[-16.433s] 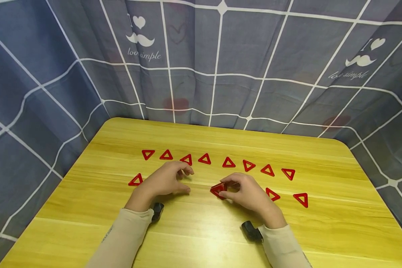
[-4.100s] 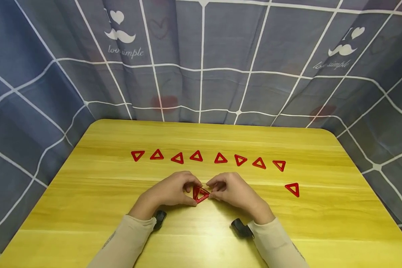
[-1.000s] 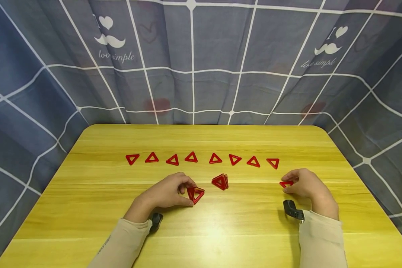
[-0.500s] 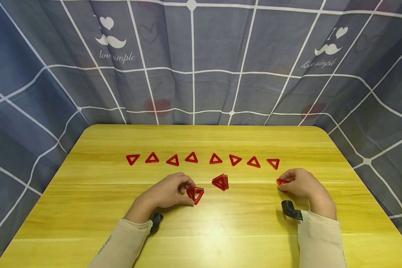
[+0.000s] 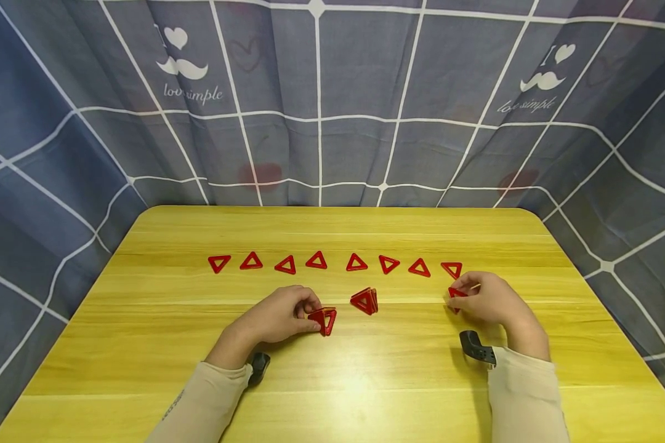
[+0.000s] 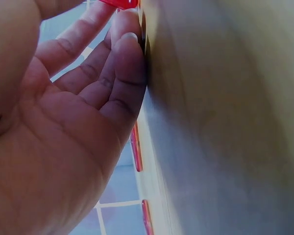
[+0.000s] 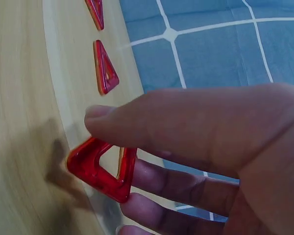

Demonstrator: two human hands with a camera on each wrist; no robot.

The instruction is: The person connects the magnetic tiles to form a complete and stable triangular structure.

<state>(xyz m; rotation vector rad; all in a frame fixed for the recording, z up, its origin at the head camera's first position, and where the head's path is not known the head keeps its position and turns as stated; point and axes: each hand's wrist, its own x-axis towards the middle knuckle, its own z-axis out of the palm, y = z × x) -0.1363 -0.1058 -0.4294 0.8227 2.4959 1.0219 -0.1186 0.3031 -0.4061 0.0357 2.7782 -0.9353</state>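
My left hand (image 5: 282, 315) holds a small cluster of joined red triangular tiles (image 5: 329, 321) near the middle of the table, thumb on its near side. Only a red edge (image 6: 122, 4) of it shows in the left wrist view. To the right, my right hand (image 5: 495, 301) pinches a single red triangular tile (image 7: 100, 171) with an open centre, tilted off the wood, between thumb and fingers. Between the hands stands another red triangular cluster (image 5: 364, 301), touched by neither.
Several loose red triangular tiles (image 5: 356, 263) lie in a row across the back of the wooden table (image 5: 354, 381). The row's rightmost tile (image 5: 452, 269) lies just beyond my right fingertips. A grey-blue checked curtain (image 5: 343, 147) hangs behind and at both sides.
The right hand has lifted the front-right tile and moved slightly left and back with it. The left hand's cluster has turned a little. Earlier front tiles are gathered; a separate cluster stands mid-table.
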